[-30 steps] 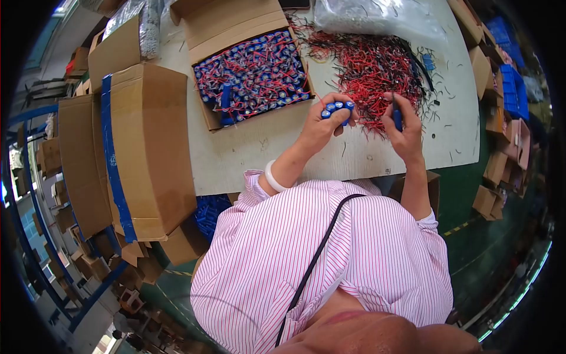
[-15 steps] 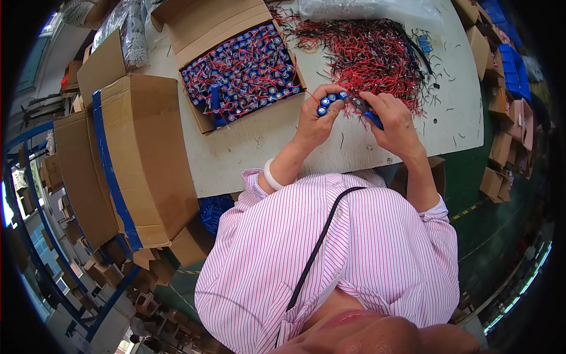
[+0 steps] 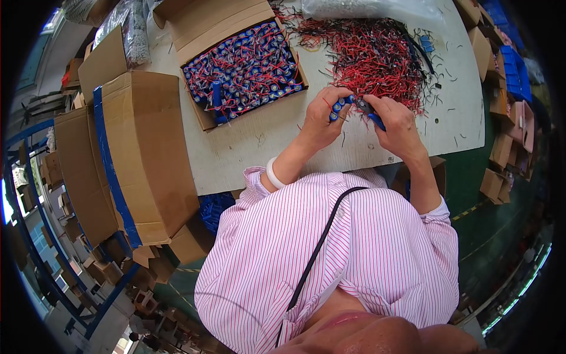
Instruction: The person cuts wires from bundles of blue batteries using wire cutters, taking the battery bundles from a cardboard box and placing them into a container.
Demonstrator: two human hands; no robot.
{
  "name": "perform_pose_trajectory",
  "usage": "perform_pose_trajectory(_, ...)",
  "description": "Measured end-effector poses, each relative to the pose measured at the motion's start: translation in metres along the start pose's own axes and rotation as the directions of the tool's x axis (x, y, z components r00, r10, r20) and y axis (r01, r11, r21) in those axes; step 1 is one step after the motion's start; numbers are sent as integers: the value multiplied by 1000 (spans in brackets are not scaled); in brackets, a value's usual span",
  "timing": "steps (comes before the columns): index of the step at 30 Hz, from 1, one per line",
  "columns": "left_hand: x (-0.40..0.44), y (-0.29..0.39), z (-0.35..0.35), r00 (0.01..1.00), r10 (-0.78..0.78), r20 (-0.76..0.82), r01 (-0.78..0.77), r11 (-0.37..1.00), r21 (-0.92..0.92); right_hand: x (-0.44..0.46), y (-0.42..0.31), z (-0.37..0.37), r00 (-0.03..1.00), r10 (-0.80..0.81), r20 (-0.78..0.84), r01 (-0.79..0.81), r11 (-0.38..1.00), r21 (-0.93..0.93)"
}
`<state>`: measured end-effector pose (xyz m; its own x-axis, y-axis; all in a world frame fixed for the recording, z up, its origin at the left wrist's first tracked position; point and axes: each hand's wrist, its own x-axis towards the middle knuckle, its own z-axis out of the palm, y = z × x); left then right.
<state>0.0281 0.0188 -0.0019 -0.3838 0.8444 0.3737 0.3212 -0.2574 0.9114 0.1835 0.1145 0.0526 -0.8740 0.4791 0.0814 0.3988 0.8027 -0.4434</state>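
Head view, looking down over the desk [image 3: 242,153]: grips a small bunch of blue cylindrical battery cells [image 3: 336,108] in the left hand [image 3: 323,118], with fingers wrapped around them and pale ends facing up. Holds blue-handled hand cutters [image 3: 376,121] in the right hand [image 3: 398,121], with the metal head pointed toward the bunch. Keeps the two hands close together but apart, just in front of a heap of cut red and black wires [image 3: 377,65]. Cannot tell whether the cutter tips touch the cells or any wire, nor whether they stand open. Wears a white bangle [image 3: 272,174] on the left wrist and a pink-and-white striped shirt [image 3: 324,248], crossed by a black strap [image 3: 321,236]. To the left of the wire heap, lies near an open cardboard box [image 3: 207,123] full of blue cells with red leads [image 3: 253,68], including a blue cell [image 3: 217,91] lying or standing at the near left corner. Beyond the heap, rests beside a clear plastic bag [image 3: 365,9]; at the heap's right, shows small blue pieces [image 3: 425,43] and loose wire scraps. Left of the desk, stands as a large brown carton [image 3: 159,153] with blue tape [image 3: 113,165] down it.
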Motion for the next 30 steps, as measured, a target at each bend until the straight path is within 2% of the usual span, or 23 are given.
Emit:
perform_pose_trajectory(1, 0, -1, 0, 1000, 19, 3, -19, 1000, 20, -1, 1, 3, 1000, -2, 1, 2, 1000, 1)
perform_pose_trajectory(3, -2, 1, -1, 999, 37, 7, -37, 999, 39, -4, 3, 8, 1000, 11, -24, -5, 971, 241)
perform_pose_trajectory(4, -4, 5, -3, 995, -83, 56, 89, 987, -134, -5, 6, 6, 1000, 10, -25, -4, 971, 240)
perform_pose_trajectory(5, -4, 6, -5, 974, -188, 126, 217, 931, -293, -6, 9, 5, 983, 85, 163, -166, 798, 580)
perform_pose_trajectory(6, -4, 8, -7, 961, -232, 153, 276, 860, -429, -8, 10, 5, 927, 81, 365, -356, 493, 794)
perform_pose_trajectory(7, -4, 9, -8, 945, -272, 182, 327, 766, -554, -5, 11, 5, 905, 83, 418, -417, 378, 827)
perform_pose_trajectory(8, -3, 5, -9, 946, -284, 158, 322, 750, -578, -2, 11, 3, 905, 79, 419, -416, 382, 825)
perform_pose_trajectory(10, -2, 6, -12, 934, -314, 168, 349, 712, -609, 2, 8, 0, 863, 135, 488, -499, 384, 777)
perform_pose_trajectory(11, -1, 6, -14, 922, -341, 186, 377, 671, -638, -2, 12, 12, 915, 178, 363, -391, 622, 679)
perform_pose_trajectory(12, -2, 5, -15, 921, -341, 187, 378, 671, -638, -2, 9, 10, 914, 178, 363, -391, 621, 679)
perform_pose_trajectory(13, -2, 5, -15, 920, -348, 180, 375, 648, -663, -1, 3, 6, 951, 202, 235, -261, 931, 255)
perform_pose_trajectory(14, -1, 4, -14, 919, -354, 174, 371, 624, -687, -1, 0, 2, 982, 151, 114, -116, 957, -267)
perform_pose_trajectory(15, -1, 4, -14, 919, -353, 176, 371, 623, -689, -2, -1, 0, 984, 163, 69, -148, 971, -185)
perform_pose_trajectory(16, 0, 4, -14, 916, -364, 170, 375, 626, -684, -1, -2, -3, 984, 163, 70, -148, 971, -188)
perform_pose_trajectory(18, -1, 4, -13, 911, -378, 162, 381, 627, -680, -1, -5, -9, 997, 79, -23, -80, 996, -45)
perform_pose_trajectory(21, 0, 4, -10, 910, -397, 123, 377, 663, -646, 2, -10, -10, 998, 66, 25, -67, 997, 27)
perform_pose_trajectory(22, -1, 3, -9, 909, -401, 113, 378, 682, -626, 3, -11, -9, 998, 65, 24, -65, 998, 26)
perform_pose_trajectory(24, -2, 3, -9, 909, -404, 102, 379, 700, -606, 3, -12, -7, 997, 63, 36, -57, 990, -130)
perform_pose_trajectory(28, 0, 3, -8, 912, -403, 76, 345, 655, -672, 5, -10, -9, 997, 66, 44, -59, 988, -142)
perform_pose_trajectory(30, 0, 0, -8, 916, -398, 57, 327, 655, -681, 5, -14, -15, 993, 85, 81, -80, 995, -58)
